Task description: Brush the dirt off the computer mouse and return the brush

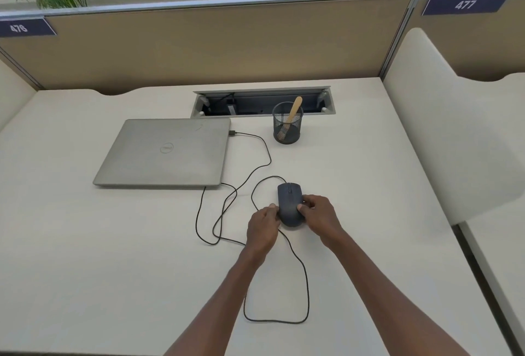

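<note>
Both hands, left (262, 226) and right (319, 217), clasp the mouse (289, 205) mid-bench; brush (289, 116) stands unfetched in the cup (287, 126): fetch it next.

both hands (262, 225) seemingly gripping mouse (290, 204)

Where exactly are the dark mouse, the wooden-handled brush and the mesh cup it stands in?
dark grey computer mouse (289, 199), head view, on its upper back.
wooden-handled brush (294, 107), head view, on the handle above the rim.
black wire-mesh pen cup (295, 129), head view, on its front wall.
</note>
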`<act>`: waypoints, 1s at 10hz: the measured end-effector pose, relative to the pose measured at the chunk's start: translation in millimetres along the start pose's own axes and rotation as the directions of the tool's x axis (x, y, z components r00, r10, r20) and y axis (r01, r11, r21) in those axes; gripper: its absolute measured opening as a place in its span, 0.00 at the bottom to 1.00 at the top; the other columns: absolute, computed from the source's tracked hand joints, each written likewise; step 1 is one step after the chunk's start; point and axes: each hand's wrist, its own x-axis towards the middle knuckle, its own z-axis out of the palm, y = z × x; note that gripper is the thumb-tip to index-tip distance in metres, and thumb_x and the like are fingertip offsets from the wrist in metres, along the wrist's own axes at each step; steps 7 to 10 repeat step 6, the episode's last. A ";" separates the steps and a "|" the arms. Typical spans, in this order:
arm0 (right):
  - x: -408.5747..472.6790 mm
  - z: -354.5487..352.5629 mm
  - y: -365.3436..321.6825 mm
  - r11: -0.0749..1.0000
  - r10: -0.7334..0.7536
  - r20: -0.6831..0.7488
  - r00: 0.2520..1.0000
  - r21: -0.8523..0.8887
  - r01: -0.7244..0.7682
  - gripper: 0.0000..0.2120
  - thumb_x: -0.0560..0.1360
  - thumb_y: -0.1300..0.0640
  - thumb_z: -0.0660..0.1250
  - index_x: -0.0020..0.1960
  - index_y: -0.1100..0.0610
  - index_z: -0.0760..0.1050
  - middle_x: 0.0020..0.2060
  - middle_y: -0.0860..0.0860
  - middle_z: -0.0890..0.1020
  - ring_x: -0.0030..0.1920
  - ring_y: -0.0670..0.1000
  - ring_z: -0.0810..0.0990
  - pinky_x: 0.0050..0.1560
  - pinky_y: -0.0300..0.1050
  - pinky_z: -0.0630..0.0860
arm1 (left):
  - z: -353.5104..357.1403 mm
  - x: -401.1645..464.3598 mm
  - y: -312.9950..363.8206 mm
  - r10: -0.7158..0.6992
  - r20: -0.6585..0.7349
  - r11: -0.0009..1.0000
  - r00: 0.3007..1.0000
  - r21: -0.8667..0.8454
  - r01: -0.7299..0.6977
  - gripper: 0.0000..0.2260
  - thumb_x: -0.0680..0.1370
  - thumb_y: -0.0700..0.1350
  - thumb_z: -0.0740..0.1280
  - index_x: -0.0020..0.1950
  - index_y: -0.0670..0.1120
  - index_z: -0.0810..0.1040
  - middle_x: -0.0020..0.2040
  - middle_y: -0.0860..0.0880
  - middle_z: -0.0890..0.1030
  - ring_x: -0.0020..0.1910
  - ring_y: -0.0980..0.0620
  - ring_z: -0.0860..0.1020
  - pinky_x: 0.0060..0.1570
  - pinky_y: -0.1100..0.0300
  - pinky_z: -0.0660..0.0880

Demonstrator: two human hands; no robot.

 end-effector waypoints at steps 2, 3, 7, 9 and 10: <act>2.7 1.0 0.5 0.999 0.003 0.007 1.000 -0.040 -0.003 0.10 0.79 0.63 0.64 0.40 0.57 0.77 0.30 0.47 0.74 0.33 0.47 0.70 0.35 0.39 0.64 | -1.3 1.2 0.5 -0.001 -0.009 0.999 1.000 0.038 0.001 0.18 0.84 0.46 0.57 0.44 0.34 0.75 0.38 0.45 0.71 0.39 0.49 0.67 0.42 0.53 0.64; 3.8 1.3 0.4 0.998 -0.006 0.018 1.000 -0.062 0.007 0.08 0.79 0.63 0.64 0.42 0.59 0.78 0.31 0.47 0.75 0.33 0.47 0.71 0.35 0.39 0.65 | -2.3 2.0 -1.7 0.015 -0.015 0.997 1.000 0.072 -0.014 0.18 0.84 0.46 0.56 0.44 0.33 0.75 0.37 0.46 0.71 0.38 0.48 0.67 0.40 0.54 0.63; 6.4 -0.6 3.6 1.000 0.029 0.028 0.999 -0.005 -0.029 0.15 0.78 0.63 0.65 0.34 0.57 0.68 0.30 0.51 0.70 0.35 0.53 0.68 0.40 0.44 0.63 | -5.3 7.5 -6.2 0.075 -0.128 0.997 0.989 -0.006 -0.077 0.16 0.83 0.43 0.59 0.36 0.44 0.72 0.35 0.50 0.75 0.36 0.49 0.72 0.39 0.56 0.69; 6.4 -0.6 3.6 1.000 0.029 0.028 0.999 -0.005 -0.029 0.15 0.78 0.63 0.65 0.34 0.57 0.68 0.30 0.51 0.70 0.35 0.53 0.68 0.40 0.44 0.63 | -5.3 7.5 -6.2 0.075 -0.128 0.997 0.989 -0.006 -0.077 0.16 0.83 0.43 0.59 0.36 0.44 0.72 0.35 0.50 0.75 0.36 0.49 0.72 0.39 0.56 0.69; 6.4 -0.6 3.6 1.000 0.029 0.028 0.999 -0.005 -0.029 0.15 0.78 0.63 0.65 0.34 0.57 0.68 0.30 0.51 0.70 0.35 0.53 0.68 0.40 0.44 0.63 | -5.3 7.5 -6.2 0.075 -0.128 0.997 0.989 -0.006 -0.077 0.16 0.83 0.43 0.59 0.36 0.44 0.72 0.35 0.50 0.75 0.36 0.49 0.72 0.39 0.56 0.69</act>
